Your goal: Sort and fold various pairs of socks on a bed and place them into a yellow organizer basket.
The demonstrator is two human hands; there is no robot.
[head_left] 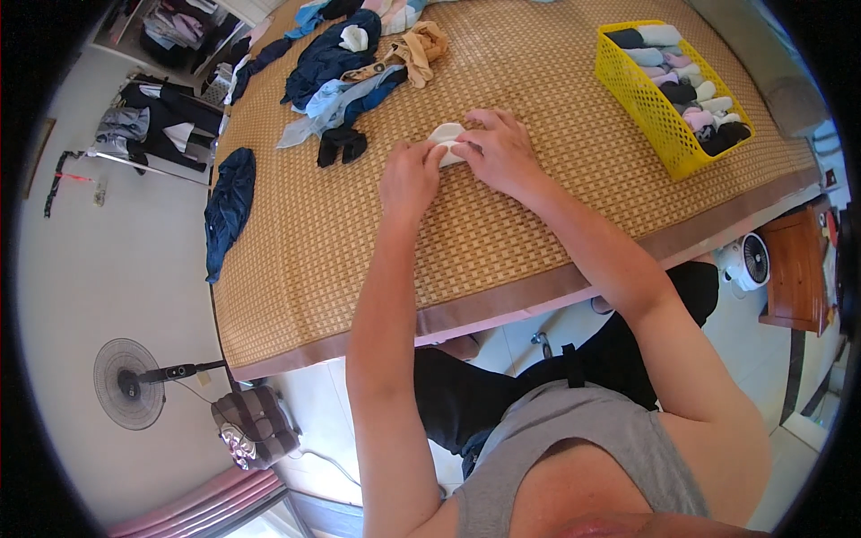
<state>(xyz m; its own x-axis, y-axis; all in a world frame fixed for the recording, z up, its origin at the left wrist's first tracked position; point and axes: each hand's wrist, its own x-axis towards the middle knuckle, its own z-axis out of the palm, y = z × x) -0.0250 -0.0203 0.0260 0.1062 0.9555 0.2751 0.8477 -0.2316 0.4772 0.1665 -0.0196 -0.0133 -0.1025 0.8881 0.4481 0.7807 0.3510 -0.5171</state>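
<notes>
A small white sock (447,134), folded into a short bundle, lies on the woven mat near the middle of the bed. My left hand (411,179) pinches its left side between thumb and fingers. From the other side, my right hand (499,154) grips it with the thumb pressed on the near part and the fingers curled over beyond. Parts of the sock are hidden under my fingers. To the right stands a yellow plastic basket (641,112) with several rolled socks (679,93) in white, black, pink and grey.
Beyond my left hand lies a loose heap of clothes (330,63), with a black sock (342,145) at its near edge. A dark blue garment (229,208) rests on the bed's left edge. A fan (130,384) stands at left, a small white fan (746,262) at right.
</notes>
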